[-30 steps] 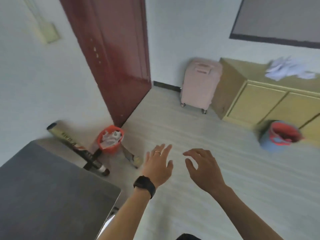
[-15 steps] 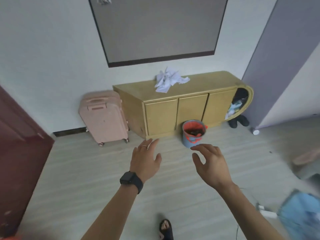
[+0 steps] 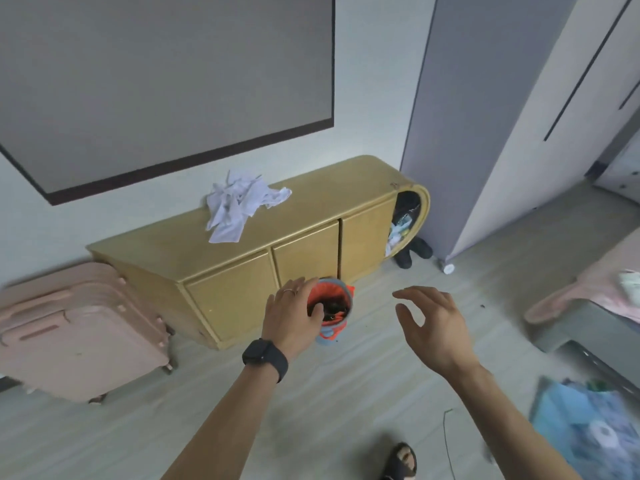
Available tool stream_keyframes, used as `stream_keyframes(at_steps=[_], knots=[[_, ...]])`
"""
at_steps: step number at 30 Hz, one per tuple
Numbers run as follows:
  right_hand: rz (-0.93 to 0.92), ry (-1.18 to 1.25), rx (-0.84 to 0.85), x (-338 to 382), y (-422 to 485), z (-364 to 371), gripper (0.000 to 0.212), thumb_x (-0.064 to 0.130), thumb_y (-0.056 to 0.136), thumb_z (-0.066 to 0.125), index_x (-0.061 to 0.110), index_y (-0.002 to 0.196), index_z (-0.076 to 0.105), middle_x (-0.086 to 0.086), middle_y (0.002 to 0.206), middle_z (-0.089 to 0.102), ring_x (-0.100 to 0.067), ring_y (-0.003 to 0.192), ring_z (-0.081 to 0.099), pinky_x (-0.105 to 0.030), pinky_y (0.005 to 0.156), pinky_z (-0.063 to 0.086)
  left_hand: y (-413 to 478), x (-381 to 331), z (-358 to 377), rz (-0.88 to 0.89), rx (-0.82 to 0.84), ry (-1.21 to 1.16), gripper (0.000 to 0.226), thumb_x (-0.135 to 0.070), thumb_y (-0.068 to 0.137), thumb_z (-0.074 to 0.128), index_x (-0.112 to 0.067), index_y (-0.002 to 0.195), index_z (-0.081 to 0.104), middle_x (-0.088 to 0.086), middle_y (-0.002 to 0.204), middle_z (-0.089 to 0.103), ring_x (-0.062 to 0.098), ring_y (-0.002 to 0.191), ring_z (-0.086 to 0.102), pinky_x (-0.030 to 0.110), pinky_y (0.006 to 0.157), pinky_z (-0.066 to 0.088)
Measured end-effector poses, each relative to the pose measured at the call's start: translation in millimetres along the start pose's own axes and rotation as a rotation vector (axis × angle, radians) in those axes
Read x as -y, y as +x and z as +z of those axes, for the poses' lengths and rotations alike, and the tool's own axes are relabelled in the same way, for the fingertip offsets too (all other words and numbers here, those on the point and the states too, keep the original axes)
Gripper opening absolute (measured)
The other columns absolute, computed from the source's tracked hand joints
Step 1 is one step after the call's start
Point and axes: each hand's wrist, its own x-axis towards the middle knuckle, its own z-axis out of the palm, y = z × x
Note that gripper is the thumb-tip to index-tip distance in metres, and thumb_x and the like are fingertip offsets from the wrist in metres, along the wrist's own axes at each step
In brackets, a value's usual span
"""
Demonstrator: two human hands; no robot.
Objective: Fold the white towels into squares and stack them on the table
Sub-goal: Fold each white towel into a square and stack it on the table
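Fingers of left hand and right hand are held apart, nothing gripped. Crumpled white cloth towels are seen heaped on long yellow wooden cabinet, unreached; folding and stacking judged not begun

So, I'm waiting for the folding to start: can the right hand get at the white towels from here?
Probably not yet. The right hand is open and empty, but the white towels lie crumpled atop the yellow cabinet, well beyond it. Nothing blocks the way; a step closer should do.
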Motion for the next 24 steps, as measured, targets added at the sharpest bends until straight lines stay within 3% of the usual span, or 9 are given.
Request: stream_keyframes(at_steps=[5,14,19,24], knots=[[-0.035,0.021,0.030,-55.1,121.1,20.3,0.023,0.024,0.090,0.068,0.030,0.112,0.071,0.007,0.117,0.067,-0.026,0.108,0.058,-0.043,0.088,0.052,118.2,-9.3,28.0,-0.039,-0.030,0.020,0.050,-0.035,0.094,0.053,-0.028,0.143,0.043,0.000,0.147,0.049,0.022,0.137,0.042,0.047,0.109,0.037],[-0.126,0.061,0.193,-121.0,336.5,49.8,0.022,0.026,0.091,0.067,0.032,0.112,0.071,0.010,0.116,0.068,-0.021,0.108,0.059,-0.041,0.092,0.051,292.2,-28.0,51.2,-0.309,-0.073,-0.094,0.054,-0.043,0.088,0.047,-0.030,0.141,0.046,0.003,0.142,0.054,0.022,0.132,0.047,0.045,0.110,0.036],[-0.182,0.074,0.288,-134.3,439.2,87.6,0.023,0.026,0.091,0.066,0.030,0.113,0.070,0.009,0.118,0.066,-0.023,0.111,0.056,-0.040,0.093,0.050,372.3,-12.4,60.3,-0.420,-0.135,-0.131,0.049,-0.033,0.092,0.056,-0.029,0.140,0.047,-0.002,0.145,0.049,0.021,0.133,0.045,0.043,0.112,0.034],[-0.211,0.069,0.400,-140.1,533.6,141.4,0.025,0.027,0.092,0.064,0.034,0.116,0.068,0.011,0.122,0.063,-0.019,0.115,0.051,-0.028,0.093,0.039,456.0,19.7,73.4,-0.509,-0.116,-0.126,0.049,-0.033,0.095,0.053,-0.027,0.143,0.045,-0.001,0.146,0.048,0.021,0.134,0.044,0.040,0.113,0.032]])
